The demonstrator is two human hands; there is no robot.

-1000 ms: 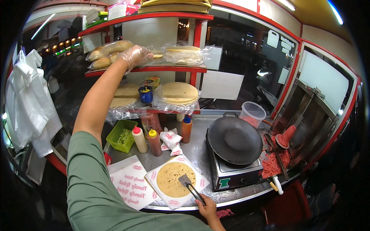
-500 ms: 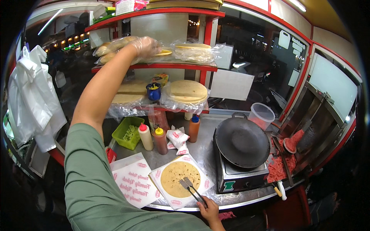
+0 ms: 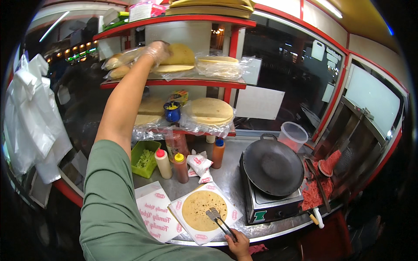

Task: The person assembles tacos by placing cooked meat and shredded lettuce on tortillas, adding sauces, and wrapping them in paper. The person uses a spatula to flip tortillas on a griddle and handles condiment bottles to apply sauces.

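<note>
Flatbread on paper at the counter's front edge

Right hand (image 3: 238,244) grips tongs (image 3: 220,221) over flatbread (image 3: 203,210); gloved left hand (image 3: 156,50) clasps a bagged flatbread stack (image 3: 174,58) on the shelf (image 3: 174,82).

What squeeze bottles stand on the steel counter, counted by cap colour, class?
Red cap, pale squeeze bottle: 1
Yellow cap, reddish squeeze bottle: 1
Blue cap, orange squeeze bottle: 1
Total: 3

Green short-sleeved shirt; clear plastic glove on left hand (image 3: 157,51); right hand (image 3: 238,246) bare.
</note>
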